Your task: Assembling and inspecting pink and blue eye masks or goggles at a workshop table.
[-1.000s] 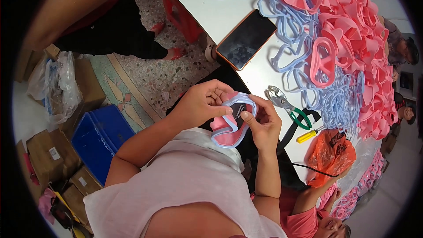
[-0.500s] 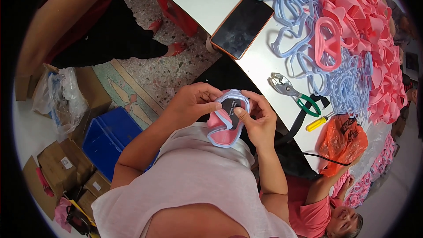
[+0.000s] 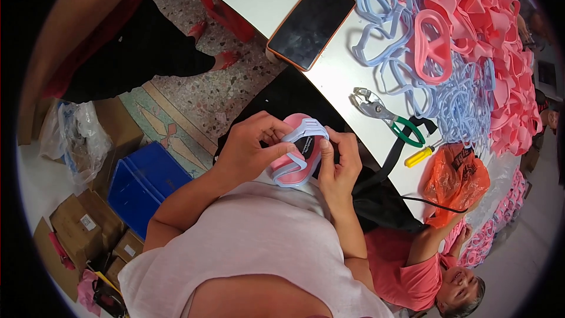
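- In the head view, the only one I have, I see the left hand point(image 3: 256, 144) pinched narrow on a soft pink rubber mask skirt point(image 3: 293, 120) and its pale blue looped plastic frame point(image 3: 312, 128).
- The right hand point(image 3: 340, 168) grips the opposite side, thumb in front; I can't tell where its hidden fingertips press.
- Both pieces are held over the lap, off the white tabletop point(image 3: 336, 79), just beside its near edge.
- Pink rubber bulges outside the frame at the upper left, so I judge the frame could spring loose if either pinch slackens.
- Uneven thumb pressure could twist the flexible rubber; a slip would probably drop everything into the lap.
- A black phone with an orange rim point(image 3: 311, 23) has one corner at the surface's near edge, where a stray elbow could knock it down.
- Green-handled metal pliers point(image 3: 382, 113) and a yellow-handled screwdriver point(image 3: 418, 157) lie farther along that edge, similarly exposed.
- Toward the far edge, tangled pale blue frames point(image 3: 462, 109) meet heaped pink skirts point(image 3: 471, 29); tugging one could drag others.
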Motion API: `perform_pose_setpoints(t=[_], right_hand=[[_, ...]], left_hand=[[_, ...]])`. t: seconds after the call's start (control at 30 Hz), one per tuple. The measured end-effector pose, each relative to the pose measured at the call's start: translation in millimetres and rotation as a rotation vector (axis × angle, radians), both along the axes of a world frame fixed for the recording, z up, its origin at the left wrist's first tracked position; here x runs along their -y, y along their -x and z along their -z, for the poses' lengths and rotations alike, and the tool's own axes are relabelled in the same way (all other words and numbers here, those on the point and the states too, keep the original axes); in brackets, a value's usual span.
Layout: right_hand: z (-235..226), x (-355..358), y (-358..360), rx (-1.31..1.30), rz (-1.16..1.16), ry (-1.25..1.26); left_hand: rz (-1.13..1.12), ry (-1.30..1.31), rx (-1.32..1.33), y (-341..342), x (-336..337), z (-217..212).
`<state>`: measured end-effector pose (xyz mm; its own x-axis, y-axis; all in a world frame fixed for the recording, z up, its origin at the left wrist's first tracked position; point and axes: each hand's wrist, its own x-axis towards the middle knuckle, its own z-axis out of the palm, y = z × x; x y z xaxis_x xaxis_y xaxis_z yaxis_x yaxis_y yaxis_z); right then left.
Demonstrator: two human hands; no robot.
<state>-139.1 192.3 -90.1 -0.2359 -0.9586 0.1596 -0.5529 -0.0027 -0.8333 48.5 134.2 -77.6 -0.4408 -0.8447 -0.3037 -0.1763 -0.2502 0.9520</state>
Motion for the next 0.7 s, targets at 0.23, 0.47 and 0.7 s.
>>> perform_pose_setpoints(t=[0.23, 0.47, 0.7], right_hand=[[3.7, -4.5, 0.4, 0.140, 0.058, -0.031], [-23.1, 11.9, 17.3, -0.058, -0.099, -0.096], [-34.8, 39.5, 36.7, -0.413, -0.647, 0.116]], left_hand=[[-0.036, 0.307, 0.126, 10.2, -3.9, 0.9], [0.017, 0.365, 0.103, 8.3, 0.3, 6.1], [0.077, 0.313, 0.070, 24.3, -3.3, -0.4]])
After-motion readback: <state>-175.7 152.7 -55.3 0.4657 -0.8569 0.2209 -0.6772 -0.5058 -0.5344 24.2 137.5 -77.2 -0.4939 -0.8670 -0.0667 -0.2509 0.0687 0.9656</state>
